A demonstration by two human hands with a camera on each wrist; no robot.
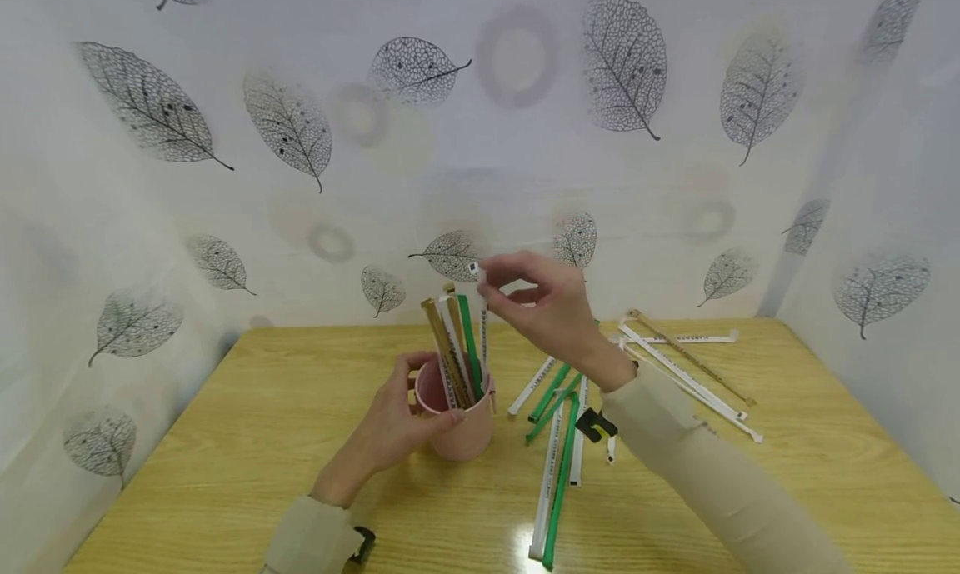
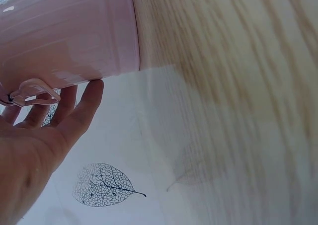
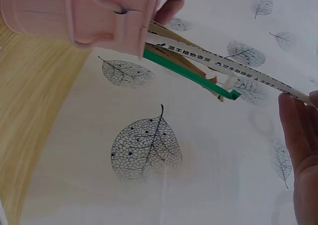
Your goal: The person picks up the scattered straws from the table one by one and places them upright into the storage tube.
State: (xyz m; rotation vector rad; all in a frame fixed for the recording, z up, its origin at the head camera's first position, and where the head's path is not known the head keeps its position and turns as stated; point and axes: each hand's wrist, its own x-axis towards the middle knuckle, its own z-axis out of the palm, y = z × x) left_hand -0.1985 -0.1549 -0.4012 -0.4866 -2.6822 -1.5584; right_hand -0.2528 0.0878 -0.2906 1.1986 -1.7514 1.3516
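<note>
In the head view my left hand (image 1: 393, 420) grips a pink cup (image 1: 461, 441) round its side, with the thumb near the front rim. The left wrist view shows those fingers against the cup wall (image 2: 74, 31), beside a small pink handle (image 2: 37, 91). Above the cup, my right hand (image 1: 547, 303) pinches the top of a white paper-wrapped straw (image 1: 483, 332) between thumb and fingertips. Its lower end is inside the cup. Leaning in the cup are a green-wrapped straw (image 1: 468, 336), brown-wrapped straws (image 1: 435, 328) and another white one.
Several loose wrapped straws lie on the wooden table (image 1: 300, 391) right of the cup, including a long green straw (image 1: 561, 482) and a brown straw (image 1: 697, 361). Under the right forearm sits a small black-and-yellow item (image 1: 596, 424). A leaf-patterned sheet (image 1: 480, 157) hangs behind.
</note>
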